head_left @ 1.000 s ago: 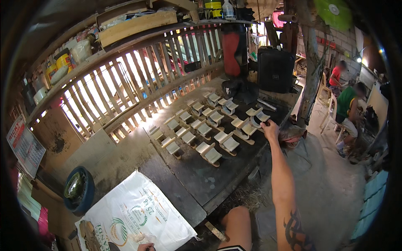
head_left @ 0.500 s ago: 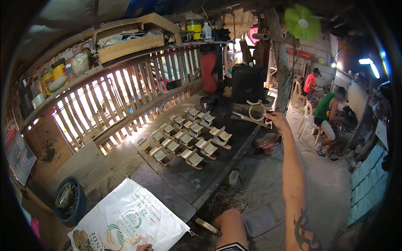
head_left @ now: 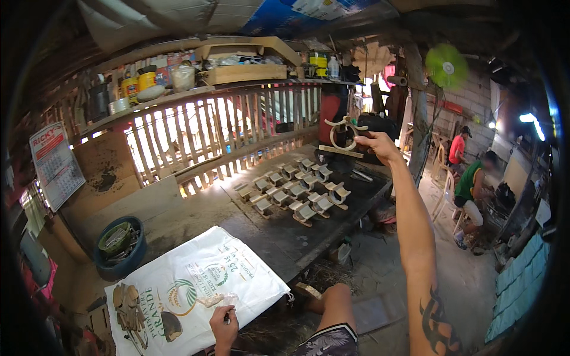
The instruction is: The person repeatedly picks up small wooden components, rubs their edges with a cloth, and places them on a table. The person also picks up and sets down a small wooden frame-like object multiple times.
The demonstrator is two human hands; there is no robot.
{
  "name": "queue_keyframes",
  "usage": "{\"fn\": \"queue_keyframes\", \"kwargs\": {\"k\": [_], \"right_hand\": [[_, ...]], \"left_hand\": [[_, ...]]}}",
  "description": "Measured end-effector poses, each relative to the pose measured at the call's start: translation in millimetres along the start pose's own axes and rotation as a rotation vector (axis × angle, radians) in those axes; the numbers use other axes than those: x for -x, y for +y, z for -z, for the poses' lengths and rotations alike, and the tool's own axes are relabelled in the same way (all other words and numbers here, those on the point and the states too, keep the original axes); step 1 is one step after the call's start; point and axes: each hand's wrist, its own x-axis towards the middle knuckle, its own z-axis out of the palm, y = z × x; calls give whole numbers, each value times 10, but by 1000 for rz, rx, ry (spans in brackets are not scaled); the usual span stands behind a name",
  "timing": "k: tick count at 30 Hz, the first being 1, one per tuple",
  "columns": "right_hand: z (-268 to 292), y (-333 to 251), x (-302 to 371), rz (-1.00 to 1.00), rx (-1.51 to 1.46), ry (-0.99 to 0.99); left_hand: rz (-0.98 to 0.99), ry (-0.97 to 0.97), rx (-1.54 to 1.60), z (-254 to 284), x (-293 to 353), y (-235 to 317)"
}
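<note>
My right hand (head_left: 379,146) is raised over the far end of the table with its fingers closed on a pale wooden ring stand (head_left: 334,137). The stand has a round hoop, a curved top piece and a flat base bar. Low in the middle, my left hand (head_left: 224,327) is closed over a white woven sack (head_left: 249,270), near a small clear plastic bag (head_left: 223,298). What its fingers hold, if anything, is too small to make out. Several similar wooden stands (head_left: 303,210) sit in rows on the dark table (head_left: 267,237).
Wooden offcuts (head_left: 127,311) lie on the sack's left end. A blue basin (head_left: 142,252) with small items stands beyond it. Slatted wall and loaded shelf (head_left: 178,95) line the back. Two people (head_left: 472,184) sit at the right, near a green fan (head_left: 446,67).
My right hand has lifted the wooden ring stand up and to the left, off the table's far end. My left hand has come further into view over the sack. The whole view has shifted.
</note>
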Motion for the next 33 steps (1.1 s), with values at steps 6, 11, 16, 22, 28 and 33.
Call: {"fn": "queue_keyframes", "kwargs": {"k": [6,11,16,22,28,33], "right_hand": [[-632,-543,-25,102,-104,-171],[-1132,-848,10,103,-188,-232],[-1564,-967,33,145,-287,-327],[-2040,-837,266,151,-433,-392],[-2463,-499,860,95,-576,-386],[-2595,-444,1038,145,-524,-415]], "left_hand": [[-2,-10,26,70,24,25],[3,-7,12,69,38,-27],[44,-3,29,72,54,-17],[67,14,-4,61,18,31],[79,-36,-48,54,13,40],[67,-1,-57,4,-9,63]]}}
